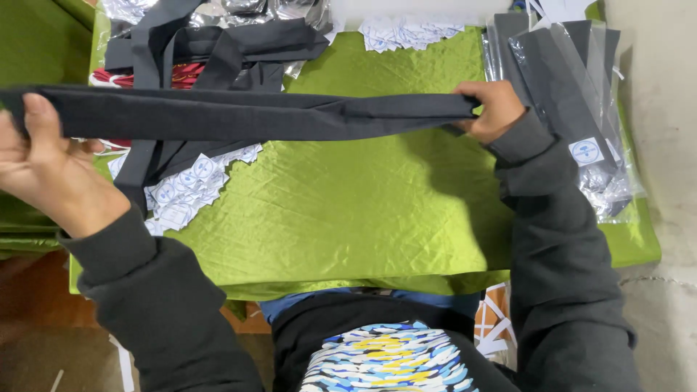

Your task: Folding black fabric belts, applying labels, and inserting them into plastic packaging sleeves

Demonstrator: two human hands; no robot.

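Stretching between the two hands, a long dark grey fabric strip point(247, 116) runs left to right above the desk point(348, 210), its long axis level and crosswise to the person's body. The left hand point(43, 163) pinches the wide end, thumb on top; the right hand point(494, 109) is closed on the narrower end, farther from the body. Neither hand is nearer the strip; each holds an end. Beyond lie more dark strips point(210, 47), small round white labels point(185, 190), and clear-sleeved packets point(573, 94) at right.
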